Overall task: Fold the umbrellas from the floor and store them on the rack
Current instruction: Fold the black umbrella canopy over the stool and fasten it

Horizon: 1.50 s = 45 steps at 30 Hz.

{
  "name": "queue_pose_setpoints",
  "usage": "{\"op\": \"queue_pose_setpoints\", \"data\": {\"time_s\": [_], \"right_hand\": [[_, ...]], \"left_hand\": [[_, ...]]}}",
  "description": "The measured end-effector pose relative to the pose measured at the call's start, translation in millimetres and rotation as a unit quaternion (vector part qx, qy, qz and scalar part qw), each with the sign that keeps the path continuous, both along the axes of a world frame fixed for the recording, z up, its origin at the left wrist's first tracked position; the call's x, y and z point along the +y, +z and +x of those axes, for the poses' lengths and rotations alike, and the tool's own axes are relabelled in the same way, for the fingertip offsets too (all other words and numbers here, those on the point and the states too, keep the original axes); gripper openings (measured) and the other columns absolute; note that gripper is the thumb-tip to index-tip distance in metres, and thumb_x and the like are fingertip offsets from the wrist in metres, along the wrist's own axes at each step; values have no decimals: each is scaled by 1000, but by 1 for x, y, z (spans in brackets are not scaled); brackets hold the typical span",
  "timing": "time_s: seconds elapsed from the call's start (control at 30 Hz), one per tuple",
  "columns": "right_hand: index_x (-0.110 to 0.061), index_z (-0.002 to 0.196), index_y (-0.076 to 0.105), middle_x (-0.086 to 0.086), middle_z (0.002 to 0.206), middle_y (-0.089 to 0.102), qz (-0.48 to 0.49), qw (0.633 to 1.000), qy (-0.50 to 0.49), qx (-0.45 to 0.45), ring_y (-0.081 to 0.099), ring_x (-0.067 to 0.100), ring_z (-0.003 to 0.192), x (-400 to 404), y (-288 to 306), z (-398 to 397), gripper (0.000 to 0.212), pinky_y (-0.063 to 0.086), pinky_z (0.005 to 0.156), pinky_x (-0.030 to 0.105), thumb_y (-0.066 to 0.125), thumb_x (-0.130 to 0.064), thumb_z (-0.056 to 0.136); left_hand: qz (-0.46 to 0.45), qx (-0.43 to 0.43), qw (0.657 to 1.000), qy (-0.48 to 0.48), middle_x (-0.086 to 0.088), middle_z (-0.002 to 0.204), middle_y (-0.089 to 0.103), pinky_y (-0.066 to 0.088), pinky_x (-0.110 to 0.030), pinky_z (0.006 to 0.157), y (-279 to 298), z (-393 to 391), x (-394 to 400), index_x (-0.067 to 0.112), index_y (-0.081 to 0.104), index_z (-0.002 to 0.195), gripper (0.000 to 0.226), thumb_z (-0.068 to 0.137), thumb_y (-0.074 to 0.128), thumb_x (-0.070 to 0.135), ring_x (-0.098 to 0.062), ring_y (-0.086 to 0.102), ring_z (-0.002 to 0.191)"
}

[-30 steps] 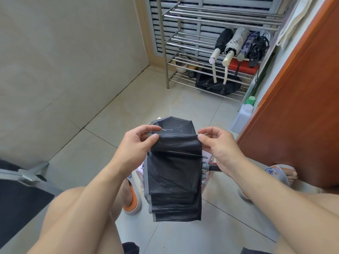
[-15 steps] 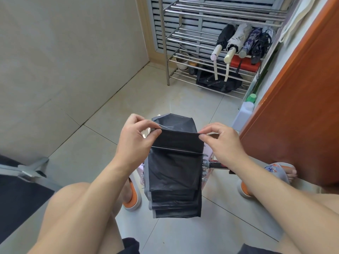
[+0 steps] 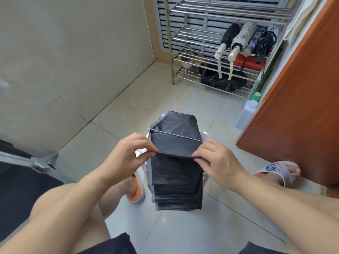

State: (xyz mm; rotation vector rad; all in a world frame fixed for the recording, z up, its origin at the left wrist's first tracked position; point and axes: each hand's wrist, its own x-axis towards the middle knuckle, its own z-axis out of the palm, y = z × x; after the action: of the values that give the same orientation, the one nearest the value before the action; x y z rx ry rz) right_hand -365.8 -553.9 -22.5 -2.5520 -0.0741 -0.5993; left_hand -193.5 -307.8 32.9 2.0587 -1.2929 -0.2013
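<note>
Pale floor tiles (image 3: pixel 128 110) lie under us. Our left hand (image 3: pixel 126 158) and right hand (image 3: pixel 218 162) each pinch a fold of the black umbrella (image 3: pixel 176 169) at centre, fingers curled on its cloth. At one o'clock, the steel rack (image 3: pixel 190 43) holds four folded umbrellas (image 3: pixel 245 39); a white bottle (image 3: pixel 247 112) stands at two.

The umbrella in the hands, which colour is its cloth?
Black, with a grey edge, on the umbrella; head view.

A white plastic bottle with a green cap (image 3: pixel 248 111) stands beside my orange wooden door (image 3: pixel 300 99). My grey-and-orange slippers (image 3: pixel 136 191) rest on beige floor tiles (image 3: pixel 128 107).
</note>
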Motion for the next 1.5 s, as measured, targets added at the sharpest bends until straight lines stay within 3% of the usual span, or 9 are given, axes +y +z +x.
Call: {"op": "queue_pose_setpoints", "data": {"time_s": [0.2,0.33,0.53,0.67,0.8,0.93,1.1,1.3,1.5], "right_hand": [[-13,82,65,0,81,55,-140,985,94,34,49,24,79,8,-28,-15,16,44,70,35,60,-4,94],[-16,76,53,-2,75,47,-203,966,127,103,43,23,79,15,-50,-13,25,42,77,33,49,8,81],[-25,97,66,-10,87,54,-209,939,131,242,47,18,95,13,-53,-7,20,38,93,29,51,-37,92],[-27,92,65,-10,86,53,-200,940,121,248,49,18,88,17,-49,5,28,39,88,32,44,-46,93],[-31,95,65,-11,92,52,-181,944,111,253,51,16,89,19,-48,10,25,36,87,33,46,-46,91],[-33,105,67,-13,99,53,-170,935,118,289,50,13,97,17,-44,12,30,35,95,32,45,-49,91],[-35,114,67,-16,106,53,-138,931,120,316,46,10,105,13,-43,13,33,29,106,31,44,-49,94],[-35,113,68,-16,104,52,-117,932,114,323,44,8,104,13,-44,17,32,27,106,30,45,-49,95],[-35,113,68,-17,104,51,-110,932,115,326,43,7,104,14,-43,17,32,26,108,31,45,-51,95]], "left_hand": [[99,-125,976,-147,15,82,59,42,-27,78,-29,-7,16,30,76,86,7,93,73,33,-12,55,81],[179,-224,942,-172,14,75,49,27,-22,76,-60,-11,12,34,67,80,12,89,71,26,-13,48,78],[251,-237,931,-117,12,81,59,42,-28,70,-76,-12,8,33,67,88,6,91,63,37,-16,59,81],[237,-43,962,131,7,84,65,47,-35,70,-60,-15,-7,26,56,90,18,99,53,41,-22,61,83],[158,151,923,316,8,88,61,50,-37,75,-56,15,-22,24,54,100,25,94,64,47,-16,60,82],[125,305,902,278,6,106,65,47,-12,58,-50,33,-43,24,56,121,34,94,70,41,-5,63,83],[57,404,857,315,1,91,68,44,-14,64,-51,44,-55,17,69,91,11,93,72,7,-15,61,86],[7,402,869,288,-1,97,75,50,-20,79,-40,45,-54,22,74,97,20,91,71,3,-12,67,86],[2,424,863,273,-5,94,74,49,-14,66,-36,40,-53,13,75,103,16,94,66,2,-8,63,74]]}}
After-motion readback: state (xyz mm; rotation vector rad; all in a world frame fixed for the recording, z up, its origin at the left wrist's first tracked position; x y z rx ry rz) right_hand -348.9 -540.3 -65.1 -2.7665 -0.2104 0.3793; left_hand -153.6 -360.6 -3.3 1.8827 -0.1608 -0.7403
